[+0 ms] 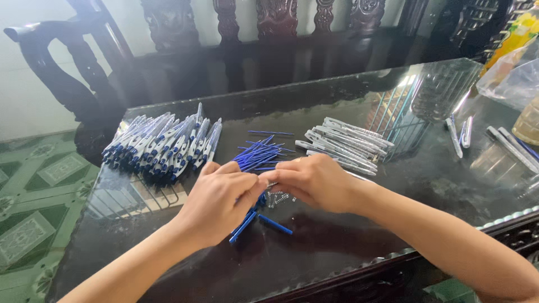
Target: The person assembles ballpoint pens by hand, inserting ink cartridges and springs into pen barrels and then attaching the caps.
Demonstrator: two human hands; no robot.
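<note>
Head view has us with both hands meeting over the glass-topped desk (348, 247): left hand (216, 199) closed around a blue pen refill (242, 226), right hand (314, 180) pinching at its tip. We'd guess it's feather-light, thin, bendy and a bit slippery, so best pinched near the end.
</note>
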